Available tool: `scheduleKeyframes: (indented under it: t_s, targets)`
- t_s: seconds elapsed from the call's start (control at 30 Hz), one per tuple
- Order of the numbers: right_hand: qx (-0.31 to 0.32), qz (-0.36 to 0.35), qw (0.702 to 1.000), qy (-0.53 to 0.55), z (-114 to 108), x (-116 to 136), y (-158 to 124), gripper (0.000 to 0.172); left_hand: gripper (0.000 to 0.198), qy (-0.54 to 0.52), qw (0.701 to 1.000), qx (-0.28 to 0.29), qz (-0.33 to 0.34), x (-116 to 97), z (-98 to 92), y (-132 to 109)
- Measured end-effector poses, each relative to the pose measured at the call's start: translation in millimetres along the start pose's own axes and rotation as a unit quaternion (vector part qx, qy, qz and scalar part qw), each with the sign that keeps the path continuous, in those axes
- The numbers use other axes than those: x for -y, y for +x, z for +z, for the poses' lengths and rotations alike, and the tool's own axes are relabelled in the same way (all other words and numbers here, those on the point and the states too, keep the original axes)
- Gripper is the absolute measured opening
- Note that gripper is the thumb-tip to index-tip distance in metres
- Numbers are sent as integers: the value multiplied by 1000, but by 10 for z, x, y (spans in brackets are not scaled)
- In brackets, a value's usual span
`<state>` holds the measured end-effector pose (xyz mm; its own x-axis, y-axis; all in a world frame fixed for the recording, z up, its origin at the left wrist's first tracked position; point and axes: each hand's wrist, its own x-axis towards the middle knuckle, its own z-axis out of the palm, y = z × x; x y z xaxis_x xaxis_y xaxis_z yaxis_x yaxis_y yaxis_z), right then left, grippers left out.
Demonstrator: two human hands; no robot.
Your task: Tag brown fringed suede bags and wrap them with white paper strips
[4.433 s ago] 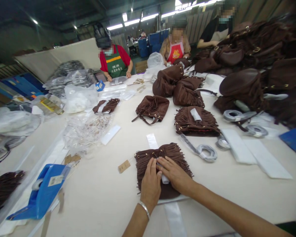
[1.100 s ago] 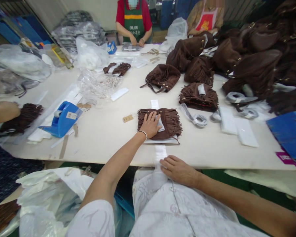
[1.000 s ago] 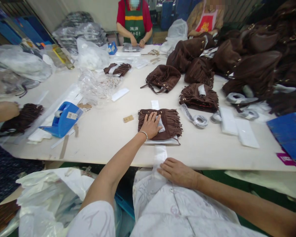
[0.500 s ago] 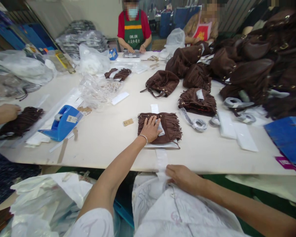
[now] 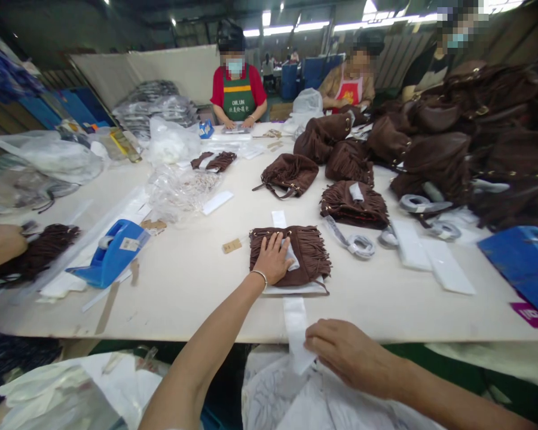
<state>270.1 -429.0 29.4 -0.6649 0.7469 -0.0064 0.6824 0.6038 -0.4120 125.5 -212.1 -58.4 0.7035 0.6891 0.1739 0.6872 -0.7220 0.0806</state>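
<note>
A folded dark brown fringed bag (image 5: 311,248) lies flat on the table before me. My left hand (image 5: 274,258) rests palm down on it with the fingers spread, beside a small whitish wrapped piece (image 5: 292,260) on the bag. A white strip (image 5: 296,322) runs under the bag; one end shows past its far side and the other hangs over the table's front edge. My right hand (image 5: 341,349) pinches the near end of that strip at the edge. Left of the bag lies a small tan tag (image 5: 232,245).
A blue tape dispenser (image 5: 112,257) stands at left, near a co-worker's hand (image 5: 2,245) on another fringed bag (image 5: 38,257). Brown bags (image 5: 434,137) pile up at right. Rolled grey straps (image 5: 361,245) and white sheets (image 5: 451,266) lie nearer. Two co-workers sit across the table.
The view has tilted up, so the table sits lower in the picture. My left hand stays on the bag. My right hand still grips the strip, whose near end now shows more.
</note>
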Motion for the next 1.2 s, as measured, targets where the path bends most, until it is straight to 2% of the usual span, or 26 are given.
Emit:
scheduleKeyframes:
  t_s: [0.1,0.17,0.37,0.5,0.67,0.77,0.9,0.97,1.03,1.13,1.2]
  targets:
    - [22,-69,995,-73,-32,82,34,17,65,-9,1000,-1,3,7,-13,-2]
    - [28,-79,994,-77,-73,110,38,16,64,-18,1000,1,9,17,-27,-8]
    - [45,-40,997,51,-170,130,32,15,55,-43,999,12,31,79,-76,-40]
    - [10,-11,996,83,-162,120,41,12,47,-74,997,8,30,102,-84,-44]
    - [-57,-37,994,87,-170,109,70,10,56,-82,996,11,36,99,-84,-35]
    - [-61,-52,991,109,-283,135,99,8,59,-81,996,13,34,94,-92,-36]
    - [-62,-71,981,171,-572,131,181,16,59,-85,996,5,33,90,-107,-44]
    - [-93,-37,973,210,-676,16,296,12,61,-86,996,1,34,90,-107,-49]
    - [-145,53,947,283,-686,-225,492,8,64,-88,996,0,33,89,-103,-51]
    - [-197,198,884,375,-520,-771,886,18,67,-99,995,-3,22,86,-94,-48]
    - [-208,253,888,324,-357,-1135,1122,18,72,-113,994,-5,13,85,-88,-45]
